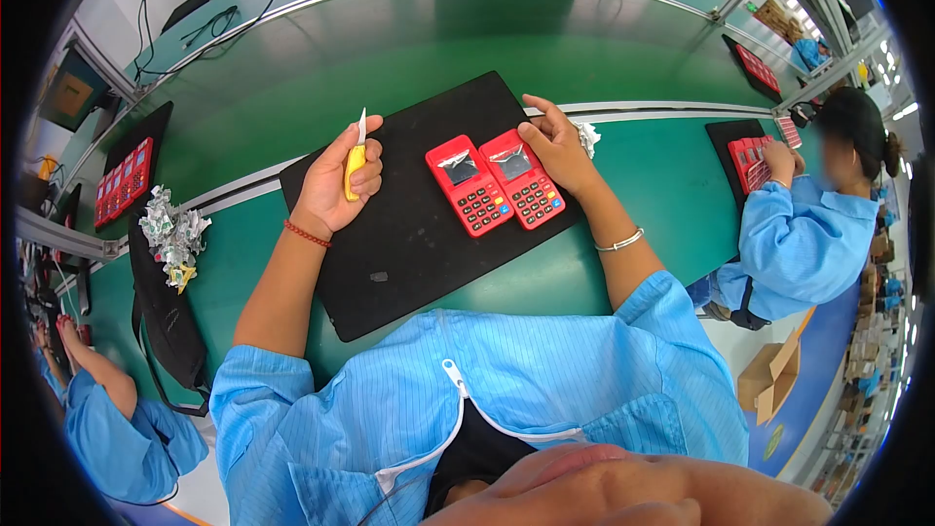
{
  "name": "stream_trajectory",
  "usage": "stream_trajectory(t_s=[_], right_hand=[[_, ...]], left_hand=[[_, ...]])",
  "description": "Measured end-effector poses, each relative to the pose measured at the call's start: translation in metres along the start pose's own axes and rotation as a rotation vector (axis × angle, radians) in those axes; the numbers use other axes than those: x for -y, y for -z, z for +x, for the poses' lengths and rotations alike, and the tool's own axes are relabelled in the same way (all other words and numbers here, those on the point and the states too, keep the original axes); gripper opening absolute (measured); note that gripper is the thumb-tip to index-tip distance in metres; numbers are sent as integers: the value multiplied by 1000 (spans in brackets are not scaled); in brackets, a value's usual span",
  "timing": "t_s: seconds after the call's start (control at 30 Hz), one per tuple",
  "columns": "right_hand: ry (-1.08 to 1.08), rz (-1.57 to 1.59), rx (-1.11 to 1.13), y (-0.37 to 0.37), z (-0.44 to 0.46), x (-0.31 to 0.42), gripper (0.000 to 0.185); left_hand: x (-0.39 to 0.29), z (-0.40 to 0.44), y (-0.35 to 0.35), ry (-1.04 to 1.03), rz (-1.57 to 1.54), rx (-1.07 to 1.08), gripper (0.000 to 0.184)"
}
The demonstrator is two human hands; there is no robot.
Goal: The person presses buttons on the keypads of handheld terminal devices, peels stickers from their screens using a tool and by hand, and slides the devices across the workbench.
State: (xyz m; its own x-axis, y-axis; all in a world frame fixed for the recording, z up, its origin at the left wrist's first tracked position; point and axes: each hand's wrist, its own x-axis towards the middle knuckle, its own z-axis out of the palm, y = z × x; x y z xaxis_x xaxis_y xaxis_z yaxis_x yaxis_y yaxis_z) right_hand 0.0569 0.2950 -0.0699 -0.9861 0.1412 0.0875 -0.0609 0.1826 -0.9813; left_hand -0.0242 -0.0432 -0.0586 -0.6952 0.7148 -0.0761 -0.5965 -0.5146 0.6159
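Observation:
My left hand is closed around a yellow-handled knife, its pale pointed blade sticking up past the fingers. Two red card payment terminals lie side by side on a black mat. The left terminal has a shiny dark screen and a keypad. On the right terminal, the thumb of my right hand rests at the upper right edge. The other fingers of that hand are spread apart, off the device. Crumpled silvery film lies just beyond my right hand.
A pile of crumpled wrappers and a black bag are at the left. More red terminals stand on a far-left mat. At right, a co-worker in blue handles red terminals. A metal rail crosses the green table.

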Motion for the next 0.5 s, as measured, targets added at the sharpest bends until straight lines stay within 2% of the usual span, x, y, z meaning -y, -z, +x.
stream_trajectory(t_s=[0.5], right_hand=[[-6,-18,2,1,2,-3,55]], left_hand=[[1,1,1,0,-8,6,34]])
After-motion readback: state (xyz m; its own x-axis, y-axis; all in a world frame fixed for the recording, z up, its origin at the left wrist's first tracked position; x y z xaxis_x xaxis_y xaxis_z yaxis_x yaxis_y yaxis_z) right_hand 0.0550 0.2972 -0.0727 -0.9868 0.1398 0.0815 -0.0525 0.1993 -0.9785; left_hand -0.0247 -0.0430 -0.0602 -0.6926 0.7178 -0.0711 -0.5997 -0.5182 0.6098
